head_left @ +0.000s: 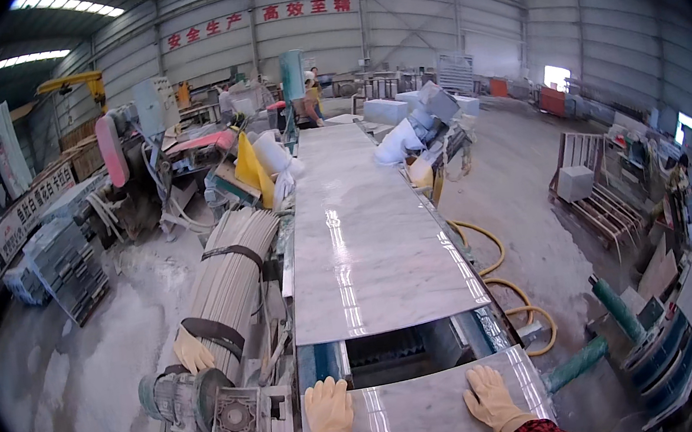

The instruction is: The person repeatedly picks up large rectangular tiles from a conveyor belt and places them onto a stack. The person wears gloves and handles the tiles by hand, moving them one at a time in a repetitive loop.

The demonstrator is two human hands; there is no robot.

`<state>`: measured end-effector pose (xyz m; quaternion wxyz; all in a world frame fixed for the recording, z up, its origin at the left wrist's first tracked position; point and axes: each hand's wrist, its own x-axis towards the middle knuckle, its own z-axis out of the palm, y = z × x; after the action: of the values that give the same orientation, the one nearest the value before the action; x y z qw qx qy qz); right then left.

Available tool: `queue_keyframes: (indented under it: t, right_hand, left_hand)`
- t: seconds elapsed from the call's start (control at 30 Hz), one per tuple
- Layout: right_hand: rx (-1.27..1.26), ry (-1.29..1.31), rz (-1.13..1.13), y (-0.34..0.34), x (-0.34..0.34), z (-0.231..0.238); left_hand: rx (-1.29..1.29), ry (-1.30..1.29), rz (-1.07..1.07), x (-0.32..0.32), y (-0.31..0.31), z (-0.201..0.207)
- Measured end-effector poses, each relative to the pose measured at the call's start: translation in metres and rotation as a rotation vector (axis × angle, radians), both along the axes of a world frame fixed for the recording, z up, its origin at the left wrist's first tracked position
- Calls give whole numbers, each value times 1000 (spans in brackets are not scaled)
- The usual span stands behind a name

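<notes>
My left hand point(330, 417), in a cream rubber glove, rests on the far left corner of a polished grey-white marble slab point(417, 425). On that slab's right side lies my right hand point(491, 400), gloved alike, its fingers spread. Neither hand is wrapped round anything. Ahead, a longer marble slab point(376, 247) lies along the machine bed, its surface shiny with light reflections. Between the two slabs is a gap, where a dark opening point(403, 353) in the bed shows. The near slab's front end runs out of view.
A motor point(183, 403) stands left of the bed, with a loose cream glove point(193, 351) above it. Behind is a strapped bundle of pale strips point(231, 275). A yellow hose point(509, 291) loops along the right side. Green pipes point(577, 363) jut out at right. People point(312, 102) stand far ahead.
</notes>
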<state>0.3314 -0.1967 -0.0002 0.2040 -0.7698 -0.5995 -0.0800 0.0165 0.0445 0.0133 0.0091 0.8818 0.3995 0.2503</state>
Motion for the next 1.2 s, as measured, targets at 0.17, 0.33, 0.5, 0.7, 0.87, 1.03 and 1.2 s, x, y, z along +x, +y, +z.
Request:
queue_keyframes:
  t: [0.17,0.33,0.5,0.7,0.87,1.03,1.2]
  right_hand:
    - [53,4,-62,5,-14,2]
    - [73,33,-85,2,-17,10]
    - [118,84,-77,1,-23,25]
    - [191,18,-79,-1,-25,31]
    - [206,53,-63,-4,-27,42]
    - [117,151,81,-29,-31,65]
    - [-82,127,161,-125,-35,83]
  left_hand:
    - [24,33,-19,-4,-4,5]
    - [62,67,-55,-1,-2,6]
    - [-14,146,-37,-2,-7,15]
    - [42,111,-47,-1,-9,14]
    - [5,131,-34,1,-11,17]
    - [20,100,-19,-4,-13,16]
    - [-27,81,-22,-4,-17,22]
